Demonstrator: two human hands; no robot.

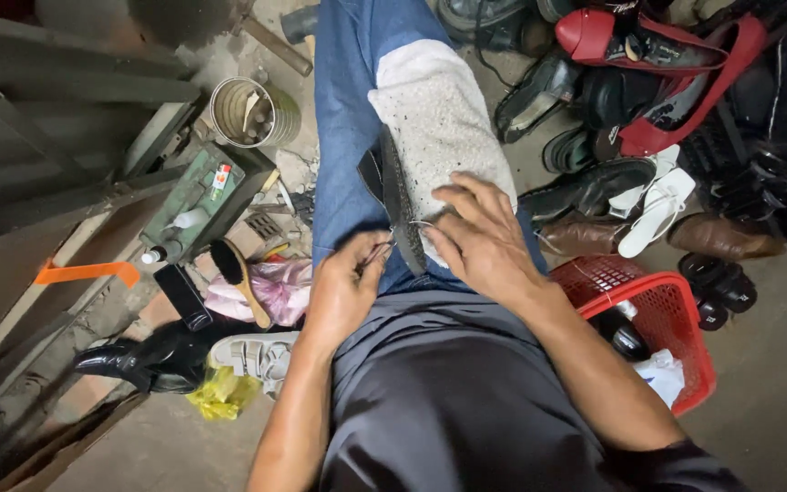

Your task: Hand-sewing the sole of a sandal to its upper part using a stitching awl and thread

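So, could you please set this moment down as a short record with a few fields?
setting: person seated on the floor, light cloth over the knee
left hand: left hand pinches a thin needle-like tool
right hand: right hand presses a dark shoe piece onto the cloth
to the left: metal can, green box, shoe brush, black boot
to the right: red basket, heap of shoes
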